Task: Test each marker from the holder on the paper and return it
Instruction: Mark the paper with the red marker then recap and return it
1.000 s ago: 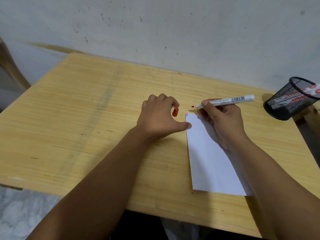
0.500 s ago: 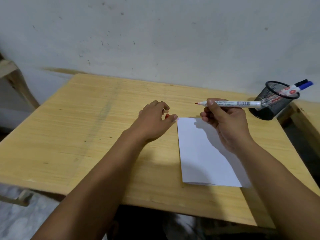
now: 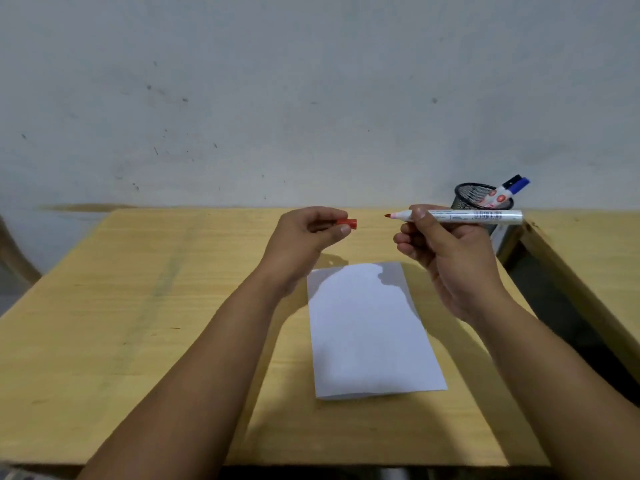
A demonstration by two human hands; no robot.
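My right hand (image 3: pixel 446 251) grips a white marker (image 3: pixel 474 216) with a bare red tip, held level above the table and pointing left. My left hand (image 3: pixel 304 237) pinches the marker's red cap (image 3: pixel 347 222), its open end facing the tip a short gap away. A white sheet of paper (image 3: pixel 367 334) lies flat on the table below both hands. The black mesh holder (image 3: pixel 478 199) stands at the far right behind the marker, with a blue-capped marker (image 3: pixel 512 188) and a black-capped one leaning out of it.
The wooden table (image 3: pixel 156 323) runs back to a scuffed pale wall. A gap separates its right edge from a second wooden surface (image 3: pixel 588 244). A curved wooden chair part shows at the far left edge.
Both hands have lifted off the table. The left hand now holds the red cap up in the air, facing the marker tip. The head has tilted up, showing more wall.
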